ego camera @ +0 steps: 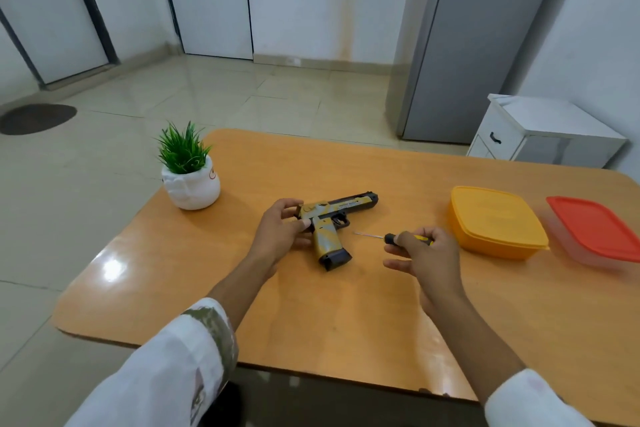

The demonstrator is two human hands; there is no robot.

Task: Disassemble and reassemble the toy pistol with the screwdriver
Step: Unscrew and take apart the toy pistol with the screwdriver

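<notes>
Orange table point(311, 322) in a tiled room: at its middle a toy pistol point(332, 218) lies flat, its rear gripped by the left hand point(278, 236); the right hand point(427, 260) clasps a screwdriver point(391, 238) just beside it. Likely light, rigid plastic, best steadied at the handle.

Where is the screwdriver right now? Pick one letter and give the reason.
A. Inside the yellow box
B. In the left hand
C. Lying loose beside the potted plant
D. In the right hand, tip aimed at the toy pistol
D: the right hand grips the screwdriver by its handle, and its thin shaft points toward the toy pistol, with a gap left between tip and pistol.
</notes>
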